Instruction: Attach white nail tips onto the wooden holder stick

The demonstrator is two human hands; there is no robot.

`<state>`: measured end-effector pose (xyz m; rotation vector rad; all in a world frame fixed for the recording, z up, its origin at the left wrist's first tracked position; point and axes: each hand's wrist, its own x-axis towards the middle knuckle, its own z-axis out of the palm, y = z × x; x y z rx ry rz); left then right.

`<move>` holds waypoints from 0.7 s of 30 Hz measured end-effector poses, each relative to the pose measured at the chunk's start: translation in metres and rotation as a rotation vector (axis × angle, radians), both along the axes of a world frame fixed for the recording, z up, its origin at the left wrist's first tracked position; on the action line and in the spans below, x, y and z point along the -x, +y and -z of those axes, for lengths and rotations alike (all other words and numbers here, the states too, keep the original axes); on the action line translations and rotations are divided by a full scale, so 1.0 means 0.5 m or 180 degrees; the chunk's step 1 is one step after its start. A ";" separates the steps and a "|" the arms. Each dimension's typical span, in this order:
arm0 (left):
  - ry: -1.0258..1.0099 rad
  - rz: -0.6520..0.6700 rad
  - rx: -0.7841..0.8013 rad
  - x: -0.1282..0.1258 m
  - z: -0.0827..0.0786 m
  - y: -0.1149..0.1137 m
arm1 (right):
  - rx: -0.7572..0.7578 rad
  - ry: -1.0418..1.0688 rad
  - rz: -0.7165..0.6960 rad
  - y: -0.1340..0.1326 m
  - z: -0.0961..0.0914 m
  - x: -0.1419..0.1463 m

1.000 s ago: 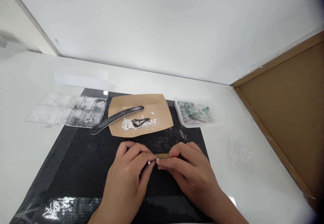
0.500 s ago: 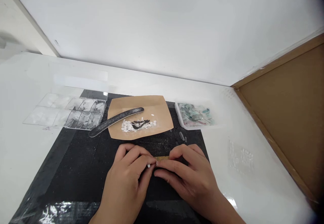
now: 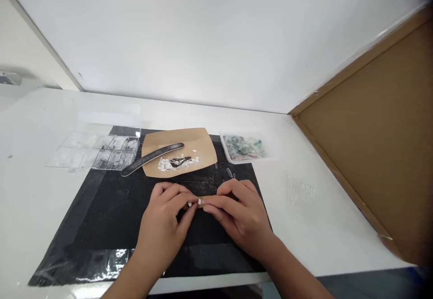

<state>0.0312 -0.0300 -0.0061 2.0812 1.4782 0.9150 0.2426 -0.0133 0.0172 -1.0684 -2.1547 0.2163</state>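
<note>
Both my hands meet over a black mat (image 3: pixel 111 218). My left hand (image 3: pixel 162 224) is closed in a pinch, its fingertips at a tiny white piece (image 3: pixel 199 201). My right hand (image 3: pixel 241 218) is curled round a small tan strip (image 3: pixel 209 198) that pokes out between the two hands. Just beyond them lies a brown paper sheet (image 3: pixel 199 145) with a heap of white and dark chips (image 3: pixel 176 163) and a long dark nail file (image 3: pixel 152 158) across its left edge.
A clear compartment box of nail tips (image 3: pixel 98 152) stands at the mat's far left. A small clear tray of greenish pieces (image 3: pixel 245 148) sits at the far right of the mat. A brown board (image 3: pixel 372 132) leans at the right. The white wall stands close behind.
The view has pulled back and tilted up, so the table's front edge now shows. My hands have stayed together on the small strip, with hardly any change in grip.
</note>
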 end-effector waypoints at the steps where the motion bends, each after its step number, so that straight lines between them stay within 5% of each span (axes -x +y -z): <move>1: 0.0015 0.0015 -0.0048 0.000 0.000 0.001 | -0.0095 0.0083 0.0015 -0.004 -0.005 -0.010; 4: 0.0024 0.0064 -0.0184 0.003 0.006 0.002 | -0.0274 0.0306 0.0271 -0.027 -0.022 -0.050; 8: -0.0059 0.0069 -0.0373 0.015 0.018 -0.001 | 0.0236 0.0690 0.0989 -0.075 -0.033 -0.094; 12: -0.0228 -0.0148 -0.0519 0.026 0.012 -0.014 | 0.0458 0.1016 0.1133 -0.112 -0.038 -0.098; 16: -0.0662 -0.0158 -0.0893 0.011 -0.031 -0.045 | 0.0877 0.1346 0.0971 -0.128 -0.051 -0.078; 21: -0.1289 0.0648 0.0099 -0.042 -0.105 -0.077 | 0.1379 0.1544 0.0572 -0.140 -0.074 -0.049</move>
